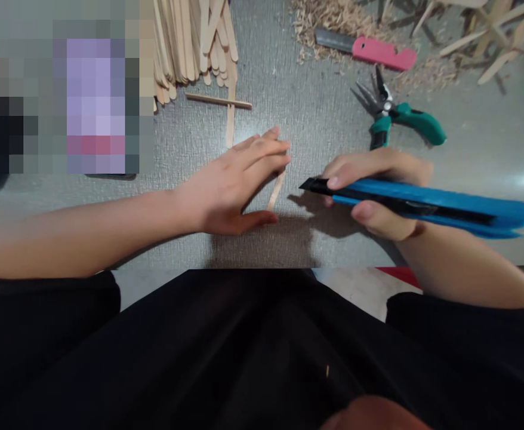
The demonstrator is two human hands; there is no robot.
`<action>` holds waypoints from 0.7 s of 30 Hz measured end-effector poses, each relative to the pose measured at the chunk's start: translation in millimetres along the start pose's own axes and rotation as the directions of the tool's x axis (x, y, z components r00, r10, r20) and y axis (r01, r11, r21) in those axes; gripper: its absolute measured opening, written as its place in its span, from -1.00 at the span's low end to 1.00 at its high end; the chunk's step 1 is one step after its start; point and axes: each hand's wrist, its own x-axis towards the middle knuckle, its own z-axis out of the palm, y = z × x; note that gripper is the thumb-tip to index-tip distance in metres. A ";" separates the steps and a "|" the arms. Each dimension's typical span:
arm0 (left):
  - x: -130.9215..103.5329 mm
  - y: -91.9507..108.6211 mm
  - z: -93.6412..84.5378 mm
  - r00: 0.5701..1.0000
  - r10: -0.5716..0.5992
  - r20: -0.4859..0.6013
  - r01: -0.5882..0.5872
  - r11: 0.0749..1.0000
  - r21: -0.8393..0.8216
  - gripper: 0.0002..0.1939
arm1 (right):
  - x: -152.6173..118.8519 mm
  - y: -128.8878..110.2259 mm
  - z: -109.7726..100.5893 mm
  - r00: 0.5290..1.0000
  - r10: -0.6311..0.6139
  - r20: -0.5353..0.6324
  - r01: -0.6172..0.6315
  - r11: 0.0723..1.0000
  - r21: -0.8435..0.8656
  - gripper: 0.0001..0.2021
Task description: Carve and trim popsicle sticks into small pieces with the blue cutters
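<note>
My left hand lies on the grey table with its fingers spread. A thin wooden stick shows between its thumb and fingertips; the rest of it is hidden under the hand. To the right, my right hand is wrapped round a blue utility knife, whose dark blade points left towards the stick without touching it. Just above my left hand, one flat stick stands out from the pile, and a narrow stick crosses it.
Many craft sticks are piled at the top. Wood shavings, a pink cutter, green-handled pliers and crossed stick pieces lie at the upper right. A blurred-out purple shape is at the upper left.
</note>
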 end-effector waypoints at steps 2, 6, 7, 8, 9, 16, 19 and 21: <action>0.8 -0.6 -0.3 0.999 -0.032 -0.011 0.031 0.999 -0.013 -0.08 | 3.0 -3.0 5.1 0.987 -0.160 0.013 0.160 0.981 -0.113 -0.70; 1.2 -2.0 0.9 0.999 -0.052 0.014 0.051 0.998 0.032 -0.04 | 8.1 -3.5 16.1 0.964 -0.260 0.057 0.266 0.934 -0.240 -0.51; 0.7 -2.7 1.6 0.999 -0.038 0.017 0.037 0.998 0.056 -0.03 | 8.0 -2.8 17.3 0.964 -0.258 0.071 0.267 0.931 -0.250 -0.50; -0.1 -3.4 2.4 1.000 -0.012 0.014 0.011 0.997 0.082 -0.02 | 7.1 -2.1 17.7 0.965 -0.248 0.082 0.261 0.931 -0.255 -0.52; -1.0 -4.1 3.1 1.000 0.016 0.009 -0.016 0.994 0.105 -0.01 | 5.7 -1.3 17.5 0.971 -0.220 0.096 0.238 0.935 -0.263 -0.55; -4.2 -2.2 3.2 0.996 0.076 -0.035 -0.070 0.988 0.139 -0.01 | -4.2 4.7 12.9 0.993 -0.051 0.105 0.075 0.968 -0.240 -0.66; -2.3 -0.2 2.2 1.000 0.000 -0.010 0.001 0.997 0.080 -0.07 | -4.3 4.5 13.8 0.995 -0.001 0.096 0.021 0.977 -0.211 -0.67; -0.8 0.8 1.5 0.999 -0.043 0.017 0.042 0.997 0.060 -0.10 | -3.9 3.7 14.6 0.995 0.034 0.094 -0.014 0.979 -0.202 -0.69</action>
